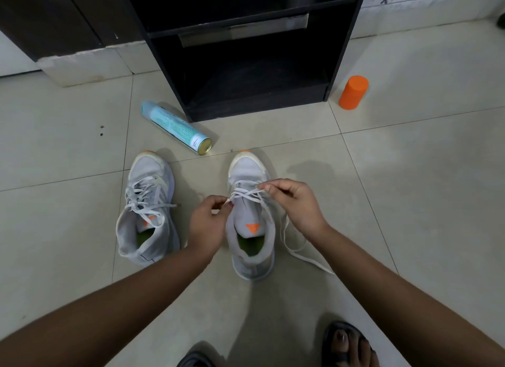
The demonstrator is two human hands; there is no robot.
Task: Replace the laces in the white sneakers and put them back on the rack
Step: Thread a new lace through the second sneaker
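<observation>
Two white sneakers stand on the tiled floor, toes pointing away from me. The left sneaker (pixel 147 213) is loosely laced and nobody touches it. At the right sneaker (pixel 250 252), my left hand (pixel 209 224) pinches the white lace (pixel 293 250) at the shoe's left eyelets. My right hand (pixel 293 202) pinches a lace strand above the crossed lacing. A loose lace end trails over the floor to the right of that shoe. The black rack (pixel 246 52) stands behind the shoes, its bottom shelf empty.
A light-blue spray can (pixel 176 127) lies on its side left of the rack's foot. An orange cylinder (pixel 353 92) stands to the rack's right. My sandalled feet (pixel 349 345) are at the bottom edge. A dark cabinet fills the upper left.
</observation>
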